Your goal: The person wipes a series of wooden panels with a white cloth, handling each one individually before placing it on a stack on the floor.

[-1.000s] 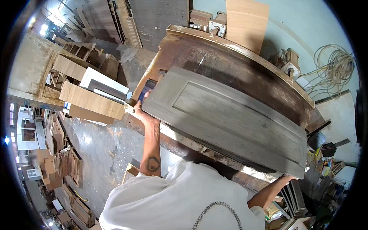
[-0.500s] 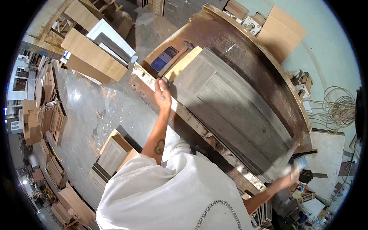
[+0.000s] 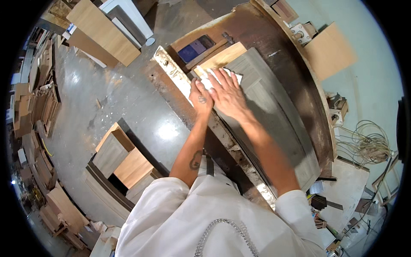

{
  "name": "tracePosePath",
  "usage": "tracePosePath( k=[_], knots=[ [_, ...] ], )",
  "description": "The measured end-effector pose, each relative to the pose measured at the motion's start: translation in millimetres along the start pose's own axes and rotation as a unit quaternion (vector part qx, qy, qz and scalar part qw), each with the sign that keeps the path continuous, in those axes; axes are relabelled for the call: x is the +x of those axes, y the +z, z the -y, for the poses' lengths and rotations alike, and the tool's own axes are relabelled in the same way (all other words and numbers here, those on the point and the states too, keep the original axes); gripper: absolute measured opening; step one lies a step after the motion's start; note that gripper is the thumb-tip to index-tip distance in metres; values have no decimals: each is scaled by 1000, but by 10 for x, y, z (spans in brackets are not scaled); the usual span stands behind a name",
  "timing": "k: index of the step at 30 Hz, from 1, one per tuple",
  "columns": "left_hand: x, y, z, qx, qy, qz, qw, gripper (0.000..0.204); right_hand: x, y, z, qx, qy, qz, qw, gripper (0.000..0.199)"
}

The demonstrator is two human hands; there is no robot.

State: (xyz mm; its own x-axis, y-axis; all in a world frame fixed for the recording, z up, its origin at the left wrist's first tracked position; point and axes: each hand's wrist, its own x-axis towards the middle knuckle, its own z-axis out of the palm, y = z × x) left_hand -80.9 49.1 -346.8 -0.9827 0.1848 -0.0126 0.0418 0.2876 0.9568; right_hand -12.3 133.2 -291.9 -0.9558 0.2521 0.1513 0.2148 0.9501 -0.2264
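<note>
Workshop with concrete floor (image 3: 124, 103) | dark workbench (image 3: 295, 81) bearing grey door panel (image 3: 274, 115) | right hand (image 3: 229, 96) flat, fingers spread on white cloth (image 3: 214, 81) at panel's far end | left hand (image 3: 200, 96) beside it, curled over panel's edge | wiping step, apparently; next stroke needs even pressure along panel.

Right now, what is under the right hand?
Under the right hand lies a white cloth, pressed on the grey panel. Only the cloth's edges show beside the fingers; the rest is covered.
</note>
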Motion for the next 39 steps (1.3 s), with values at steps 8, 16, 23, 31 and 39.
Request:
tracePosePath(
  k=[8,16,23,31,39],
  knots=[
    [36,17,88,90,-15,5,996,41,-335,-176,127,14,6,29,999,47],
    [70,-31,58,64,-42,13,997,43,-212,-844,4,129,167,228,950,13],
    [41,-25,31,55,-25,35,998,45,162,-41,145,64,-5,-152,986,23],
    [33,-14,52,64,-28,43,997,44,-235,-549,241,11,91,128,988,25],
    [43,6,52,88,0,32,996,44,-242,-253,146,-10,-15,36,999,37]
  ],
)
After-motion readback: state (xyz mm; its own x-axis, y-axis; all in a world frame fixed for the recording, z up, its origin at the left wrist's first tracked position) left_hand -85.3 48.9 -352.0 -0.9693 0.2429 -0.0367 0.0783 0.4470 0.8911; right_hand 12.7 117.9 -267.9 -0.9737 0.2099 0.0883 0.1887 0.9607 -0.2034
